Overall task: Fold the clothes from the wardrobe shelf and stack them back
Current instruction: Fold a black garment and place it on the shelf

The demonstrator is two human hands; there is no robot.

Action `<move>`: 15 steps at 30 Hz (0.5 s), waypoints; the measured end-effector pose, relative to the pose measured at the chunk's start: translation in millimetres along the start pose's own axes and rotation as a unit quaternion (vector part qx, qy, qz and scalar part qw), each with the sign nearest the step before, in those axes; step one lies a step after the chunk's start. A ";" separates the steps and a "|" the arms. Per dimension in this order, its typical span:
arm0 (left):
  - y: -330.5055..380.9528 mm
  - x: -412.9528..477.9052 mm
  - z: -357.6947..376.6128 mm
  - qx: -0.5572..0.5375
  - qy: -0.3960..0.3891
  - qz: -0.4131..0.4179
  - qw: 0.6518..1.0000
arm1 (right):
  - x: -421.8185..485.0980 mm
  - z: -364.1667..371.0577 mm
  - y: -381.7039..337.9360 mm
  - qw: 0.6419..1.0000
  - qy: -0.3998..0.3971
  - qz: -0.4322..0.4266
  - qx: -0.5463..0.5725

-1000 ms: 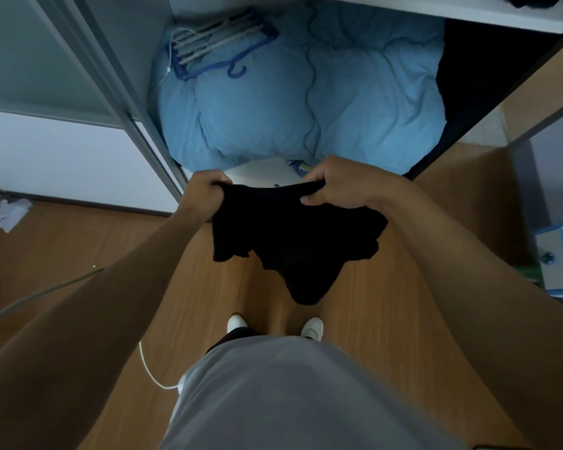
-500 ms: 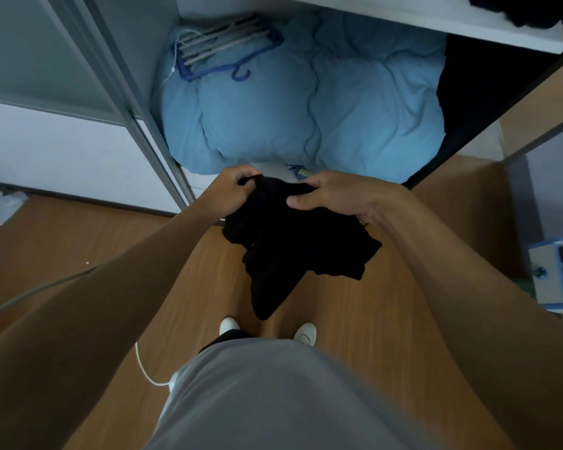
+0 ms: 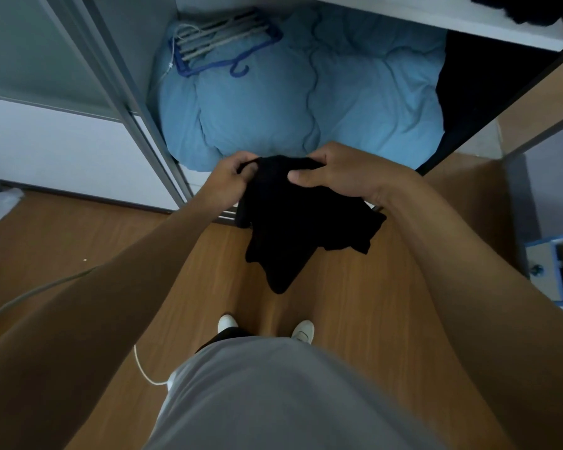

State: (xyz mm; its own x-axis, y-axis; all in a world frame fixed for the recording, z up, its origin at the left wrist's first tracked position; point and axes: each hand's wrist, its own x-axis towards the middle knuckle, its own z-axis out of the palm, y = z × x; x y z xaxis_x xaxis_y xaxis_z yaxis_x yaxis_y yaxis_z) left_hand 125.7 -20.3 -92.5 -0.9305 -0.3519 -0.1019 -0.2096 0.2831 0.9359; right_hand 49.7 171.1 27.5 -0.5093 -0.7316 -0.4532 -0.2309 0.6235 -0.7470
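1. black, crumpled cloth garment (image 3: 299, 222) hangs in the air over the wooden floor (image 3: 355, 303), before the open wardrobe's bottom edge.
2. left hand (image 3: 229, 180) and right hand (image 3: 342, 172) both pinch its top edge.

the garment (image 3: 299, 228) hangs over the floor (image 3: 355, 287), just in front of the wardrobe (image 3: 137, 30) opening. the left hand (image 3: 231, 183) grips its top edge on the left and the right hand (image 3: 342, 177) grips it on the right, the two close together. behind them a duvet (image 3: 306, 102) fills the wardrobe's bottom compartment, with hangers (image 3: 221, 43) lying on its back left part. a shelf (image 3: 436, 24) runs above the duvet, with clothes (image 3: 517, 8) on its right end. the door (image 3: 46, 53) stands left of the opening. below the garment, shoes (image 3: 227, 323) stand side by side on the floor. a cable (image 3: 143, 368) lies left of them, paper (image 3: 0, 201) lies far left by the wall, and a drawer unit (image 3: 550, 264) stands far right.
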 end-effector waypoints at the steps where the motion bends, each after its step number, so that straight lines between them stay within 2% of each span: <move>1: -2.5 1.0 -7.7 0.006 0.006 -0.006 1.000 | 0.3 -4.7 2.5 0.999 0.033 -0.001 0.008; 5: -8.4 -3.3 -26.9 0.031 -0.043 -0.034 0.998 | 6.5 -14.8 12.4 0.990 0.138 -0.004 0.040; 7: -8.7 -7.4 -29.5 0.003 -0.089 -0.057 0.994 | 9.9 -15.5 15.3 0.986 0.159 -0.005 0.045; 9: -11.6 -10.5 -34.2 0.001 -0.166 -0.069 0.984 | 10.4 -18.5 18.5 0.985 0.165 0.002 0.053; 11: -18.0 -10.2 -42.9 0.094 -0.235 -0.066 0.965 | 8.9 -22.9 21.5 0.986 0.156 0.013 0.062; 15: -44.2 -6.4 -54.9 0.274 -0.261 -0.137 0.916 | 7.4 -27.9 22.9 0.989 0.139 0.019 0.056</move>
State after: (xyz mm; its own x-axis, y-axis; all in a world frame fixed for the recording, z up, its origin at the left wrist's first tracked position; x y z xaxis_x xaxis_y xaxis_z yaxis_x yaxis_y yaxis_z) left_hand 157.4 -79.6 -114.7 -0.8074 -0.0429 -0.5884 -0.4430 0.7028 0.5567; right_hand 17.5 187.7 20.6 -0.7273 -0.5948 -0.3426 -0.1224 0.6035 -0.7879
